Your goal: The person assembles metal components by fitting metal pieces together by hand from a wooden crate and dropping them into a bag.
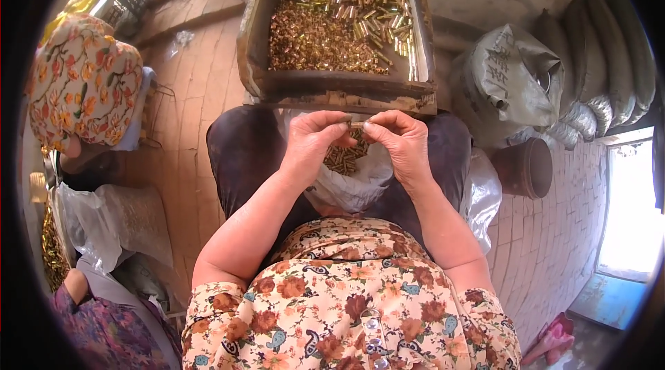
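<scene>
Grey sacks [516, 79], a brown bucket [526, 168], brick floor [187, 93].

Both hands, left hand [309, 141] and right hand [402, 143], pinch a small brass piece [357, 123] between fingertips; wooden tray [339, 86] of brass pieces just beyond.

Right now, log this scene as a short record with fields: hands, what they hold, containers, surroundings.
left hand: left hand raised over the lap, fingertips pinched on a small brass piece
right hand: right hand facing it, fingertips meeting the left hand's
held item: small brass piece, mostly hidden by the fingers
lap: white bag holding more brass pieces
front: wooden tray filled with brass tubes
right side: grey sacks, brown bucket
left side: another person in a floral garment
floor: brick paving
</scene>
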{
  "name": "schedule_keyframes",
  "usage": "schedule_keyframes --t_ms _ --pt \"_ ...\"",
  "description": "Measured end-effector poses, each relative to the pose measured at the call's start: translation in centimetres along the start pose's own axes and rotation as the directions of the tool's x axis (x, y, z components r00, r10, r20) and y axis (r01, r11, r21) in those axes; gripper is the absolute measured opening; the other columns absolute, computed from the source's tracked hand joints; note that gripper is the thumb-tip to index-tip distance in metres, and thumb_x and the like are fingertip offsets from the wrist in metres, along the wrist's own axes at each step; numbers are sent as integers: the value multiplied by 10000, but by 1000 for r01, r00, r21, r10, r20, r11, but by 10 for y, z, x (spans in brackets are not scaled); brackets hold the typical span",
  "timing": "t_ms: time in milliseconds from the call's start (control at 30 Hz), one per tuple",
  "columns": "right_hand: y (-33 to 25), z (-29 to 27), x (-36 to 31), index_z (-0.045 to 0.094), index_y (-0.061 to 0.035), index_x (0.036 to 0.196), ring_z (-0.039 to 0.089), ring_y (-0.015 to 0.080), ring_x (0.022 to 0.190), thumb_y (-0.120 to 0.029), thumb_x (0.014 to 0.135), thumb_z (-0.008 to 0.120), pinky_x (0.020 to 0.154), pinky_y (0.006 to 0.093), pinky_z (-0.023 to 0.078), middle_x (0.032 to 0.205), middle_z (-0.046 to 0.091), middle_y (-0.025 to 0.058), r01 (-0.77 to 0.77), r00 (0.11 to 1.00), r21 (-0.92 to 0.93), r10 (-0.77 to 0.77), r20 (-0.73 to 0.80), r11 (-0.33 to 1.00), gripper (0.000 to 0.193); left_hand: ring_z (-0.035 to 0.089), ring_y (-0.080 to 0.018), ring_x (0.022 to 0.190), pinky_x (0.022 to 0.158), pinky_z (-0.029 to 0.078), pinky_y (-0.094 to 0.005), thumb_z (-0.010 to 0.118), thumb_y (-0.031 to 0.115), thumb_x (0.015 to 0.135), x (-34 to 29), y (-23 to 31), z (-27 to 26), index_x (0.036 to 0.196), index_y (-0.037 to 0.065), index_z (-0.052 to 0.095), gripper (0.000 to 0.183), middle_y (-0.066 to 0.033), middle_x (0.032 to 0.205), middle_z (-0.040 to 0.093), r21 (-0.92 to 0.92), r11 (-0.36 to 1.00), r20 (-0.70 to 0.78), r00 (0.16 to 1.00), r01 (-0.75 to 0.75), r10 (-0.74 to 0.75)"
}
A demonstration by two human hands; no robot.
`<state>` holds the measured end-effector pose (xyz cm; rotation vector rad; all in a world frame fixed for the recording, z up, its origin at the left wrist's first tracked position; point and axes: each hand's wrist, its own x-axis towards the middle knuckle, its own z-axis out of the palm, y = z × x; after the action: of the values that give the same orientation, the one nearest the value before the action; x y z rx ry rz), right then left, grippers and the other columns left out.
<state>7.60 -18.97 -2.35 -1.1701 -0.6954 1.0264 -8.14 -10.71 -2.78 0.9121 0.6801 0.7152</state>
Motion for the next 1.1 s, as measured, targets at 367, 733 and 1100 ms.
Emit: schedule_keyframes --t_ms 367,733,1100 --pt "-2 5 -4 675 2 889 635 98 687 -29 817 717 661 222 515 780 679 43 -17 1000 9 17 -23 1000 89 663 -154 687 658 549 -268 614 14 879 -6 -1 -5 959 -25 648 96 -82 835 675 -46 999 24 999 -29 30" --pt "-1 10 -1 678 0 903 652 123 681 -33 816 721 643 239 533 790 679 53 -87 996 29 88 -23 996 103 652 -139 682 648 526 -245 631 6 864 -5 1 -10 956 -30 641 100 -76 829 676 91 988 56 992 -122 117" --pt "10 -11 1 671 -9 891 679 169 680 -12 829 690 607 271 572 784 684 86 -339 929 373 246 275 863 66 577 -99 617 574 467 -233 656 4 848 -12 10 -10 988 -26 643 144 -68 794 656 -72 996 251 967 58 -38"
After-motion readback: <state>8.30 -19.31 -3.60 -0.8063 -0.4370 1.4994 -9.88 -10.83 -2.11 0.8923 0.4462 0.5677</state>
